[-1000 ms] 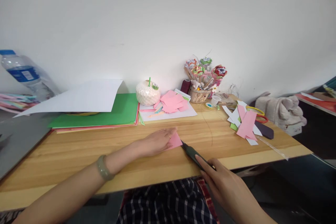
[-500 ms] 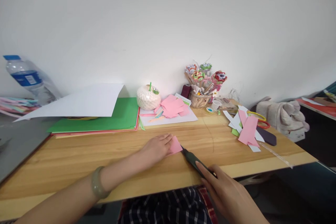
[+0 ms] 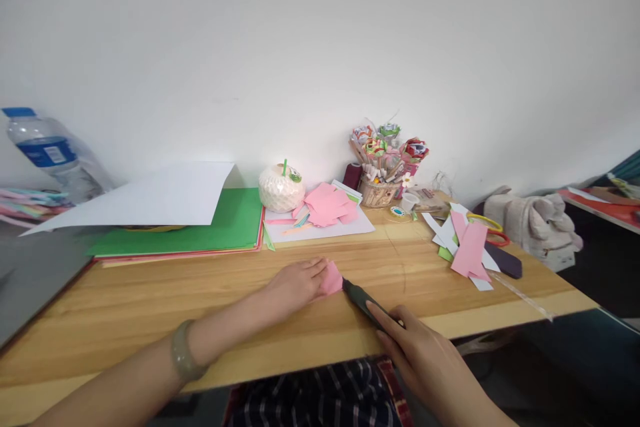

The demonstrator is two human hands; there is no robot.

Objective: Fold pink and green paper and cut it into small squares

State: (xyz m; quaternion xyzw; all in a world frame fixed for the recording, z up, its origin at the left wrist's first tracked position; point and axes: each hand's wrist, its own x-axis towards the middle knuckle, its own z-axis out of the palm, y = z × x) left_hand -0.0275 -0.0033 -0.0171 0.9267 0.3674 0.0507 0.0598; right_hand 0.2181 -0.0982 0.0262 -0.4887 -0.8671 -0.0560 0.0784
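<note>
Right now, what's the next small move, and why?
I'd ease the dark tool slightly further onto the pink paper, likely without shifting the left hand. That hand lies flat over the paper's left part, seemingly pinning it; the right hand grips the tool with its tip at the paper's uncovered right corner. Whether the tip touches is too small to tell.

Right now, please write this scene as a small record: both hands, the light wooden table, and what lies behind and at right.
Left hand: resting on a small pink paper piece
Right hand: gripping a dark green, pen-shaped tool, tip at the paper's right edge
Surface: light wooden table
Behind: white, textured round ornament; pile of pink paper pieces
At right: pink and white paper strips
</note>
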